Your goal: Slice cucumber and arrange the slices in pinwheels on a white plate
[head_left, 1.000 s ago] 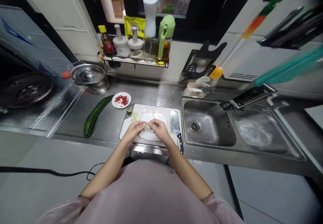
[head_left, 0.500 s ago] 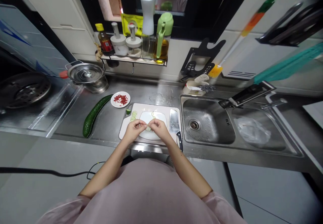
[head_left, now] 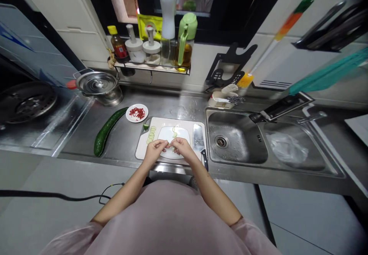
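Label (head_left: pixel 122 51) (red, unreadable) beyond left hand (head_left: pixel 154 149) and right hand (head_left: pixel 183 148), fingertips pinched over plate (head_left: pixel 184 133).

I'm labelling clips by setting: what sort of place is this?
Most likely a home kitchen: there is a steel sink set in the counter, a rack of seasoning bottles, and a lidded pot.

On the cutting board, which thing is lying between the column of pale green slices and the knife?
A white plate lies between the slices and the knife, with the left hand and right hand over its near part, as the head view shows.
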`<state>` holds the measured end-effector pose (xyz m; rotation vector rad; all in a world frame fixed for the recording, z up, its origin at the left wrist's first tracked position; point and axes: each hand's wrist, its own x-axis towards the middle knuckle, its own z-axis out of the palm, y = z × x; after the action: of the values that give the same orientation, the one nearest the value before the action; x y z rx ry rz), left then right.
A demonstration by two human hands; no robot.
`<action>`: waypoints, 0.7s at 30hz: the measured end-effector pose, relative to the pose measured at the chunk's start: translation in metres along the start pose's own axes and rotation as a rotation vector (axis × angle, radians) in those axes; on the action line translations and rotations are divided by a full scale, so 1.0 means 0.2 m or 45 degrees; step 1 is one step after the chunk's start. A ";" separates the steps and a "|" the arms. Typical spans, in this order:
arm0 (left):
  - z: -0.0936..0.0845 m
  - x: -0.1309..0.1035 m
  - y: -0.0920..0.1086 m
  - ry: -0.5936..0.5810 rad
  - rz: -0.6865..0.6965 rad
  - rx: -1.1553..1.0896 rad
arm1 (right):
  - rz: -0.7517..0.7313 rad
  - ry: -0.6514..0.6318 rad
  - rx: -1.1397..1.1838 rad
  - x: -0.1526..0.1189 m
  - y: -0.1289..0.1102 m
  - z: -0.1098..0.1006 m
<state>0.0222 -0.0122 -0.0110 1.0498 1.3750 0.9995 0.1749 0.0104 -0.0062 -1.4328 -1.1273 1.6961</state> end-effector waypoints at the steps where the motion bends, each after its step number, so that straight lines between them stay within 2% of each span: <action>1: 0.01 0.00 -0.01 0.005 -0.085 -0.095 | -0.001 -0.007 -0.011 0.00 0.00 0.00; 4: 0.05 0.01 -0.05 0.051 -0.264 -0.319 | 0.010 -0.032 -0.049 0.00 0.02 -0.02; 8: 0.07 0.04 -0.07 0.084 -0.288 -0.465 | 0.060 -0.031 -0.114 0.02 0.04 -0.04; 12: 0.09 0.10 -0.10 0.076 -0.253 -0.430 | 0.097 -0.003 -0.158 0.07 0.08 -0.08; 16: 0.12 0.17 -0.14 0.071 -0.168 -0.325 | -0.020 0.077 -0.232 0.16 0.11 -0.13; 21: 0.15 0.28 -0.21 0.057 -0.068 -0.104 | -0.172 0.187 -0.651 0.26 0.10 -0.21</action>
<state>0.0477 0.0321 -0.0684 0.9306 1.3804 1.0364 0.2058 0.0553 -0.0484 -1.7030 -1.6081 1.2343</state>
